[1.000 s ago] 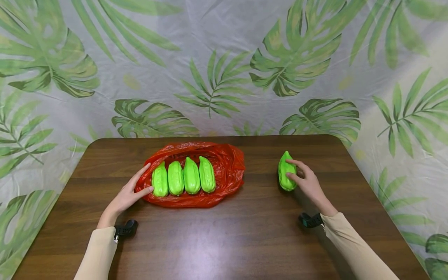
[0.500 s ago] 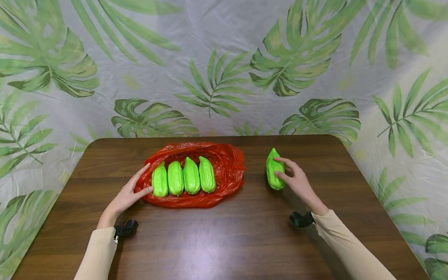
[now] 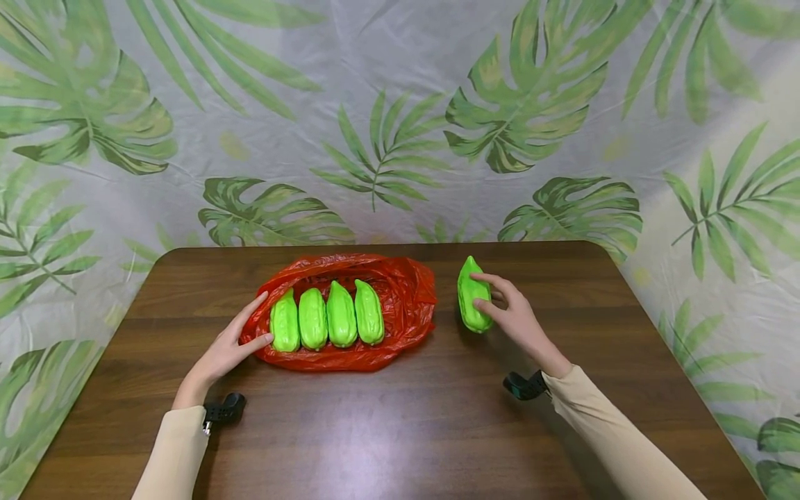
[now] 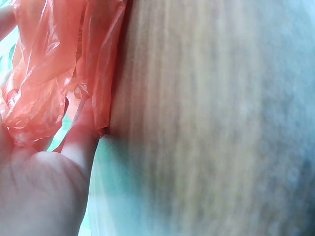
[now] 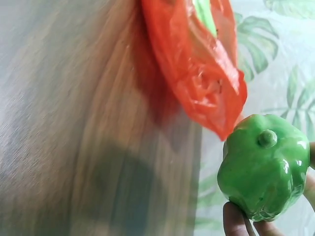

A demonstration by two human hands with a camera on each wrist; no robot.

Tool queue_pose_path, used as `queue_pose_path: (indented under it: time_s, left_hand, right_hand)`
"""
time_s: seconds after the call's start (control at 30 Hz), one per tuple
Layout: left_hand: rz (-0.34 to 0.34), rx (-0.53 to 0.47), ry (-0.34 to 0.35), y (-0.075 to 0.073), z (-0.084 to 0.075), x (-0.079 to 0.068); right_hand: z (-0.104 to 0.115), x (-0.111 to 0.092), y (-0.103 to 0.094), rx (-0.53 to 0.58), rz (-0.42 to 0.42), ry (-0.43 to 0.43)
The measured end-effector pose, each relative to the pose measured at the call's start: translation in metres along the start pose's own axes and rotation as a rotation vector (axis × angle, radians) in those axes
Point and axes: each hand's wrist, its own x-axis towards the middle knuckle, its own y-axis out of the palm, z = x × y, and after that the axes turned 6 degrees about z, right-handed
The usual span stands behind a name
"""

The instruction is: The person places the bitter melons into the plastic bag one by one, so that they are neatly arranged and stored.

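Observation:
A red plastic bag (image 3: pixel 409 305) lies spread on the table with its mouth open. Several glossy green bitter melons (image 3: pixel 342 314) stand side by side inside it, pointed ends away from me. My left hand (image 3: pixel 221 357) holds the bag's left side, thumb at the near edge and fingers along the far one; red film (image 4: pixel 44 64) lies between thumb and fingers. To the right of the bag, my right hand (image 3: pixel 515 316) grips one more bitter melon (image 3: pixel 470 295) between thumb and fingers, above the table. Its blunt end with a stem stub faces the right wrist camera.
The brown wooden table (image 3: pixel 375 430) has rounded far corners. A leaf-print cloth (image 3: pixel 400 139) hangs right behind its far edge. Dark camera mounts sit on both wrists, the right one (image 3: pixel 525 385) over the table.
My right hand has carried the bitter melon leftward, closer to the bag, and slightly up in the view. The left hand, the bag and the melons in it have stayed in place.

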Motion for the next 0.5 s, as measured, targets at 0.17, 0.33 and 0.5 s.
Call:
queue_pose_path:
  time_s: [0.17, 0.33, 0.5]
  left_hand:
    - [0.001, 0.001, -0.005, 0.0, 0.001, 0.0]
    - [0.004, 0.0, -0.007, 0.0, 0.001, 0.0]
    - [0.008, 0.004, -0.016, 0.0, 0.0, 0.0]
  right_hand:
    - [0.009, 0.006, 0.006, 0.001, 0.005, -0.028]
    - [0.018, 0.01, 0.014, 0.005, 0.003, -0.061]
    - [0.026, 0.015, 0.022, 0.004, 0.011, -0.09]
